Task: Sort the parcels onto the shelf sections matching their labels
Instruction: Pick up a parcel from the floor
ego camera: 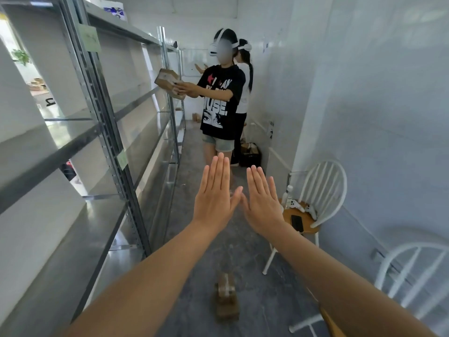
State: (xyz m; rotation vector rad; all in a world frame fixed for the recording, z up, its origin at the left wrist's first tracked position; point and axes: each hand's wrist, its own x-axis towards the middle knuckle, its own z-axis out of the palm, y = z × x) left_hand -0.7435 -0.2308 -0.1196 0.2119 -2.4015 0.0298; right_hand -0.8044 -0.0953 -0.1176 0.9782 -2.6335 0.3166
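Observation:
My left hand (215, 193) and my right hand (261, 199) are held out flat in front of me, backs up, thumbs touching, holding nothing. Below them, brown cardboard parcels (226, 300) are stacked on the grey floor. The metal shelf unit (114, 147) runs along the left wall, its boards bare near me. Green paper labels hang on its upright: one high up (90, 40), one lower (122, 158).
A person in a black T-shirt (220, 103) stands ahead in the aisle holding a parcel (167, 85) at the shelf; a second person stands behind. A white chair (313, 203) with a phone and controllers sits at the right wall, another white chair (413, 276) nearer. A black crate (251, 154) holds boxes.

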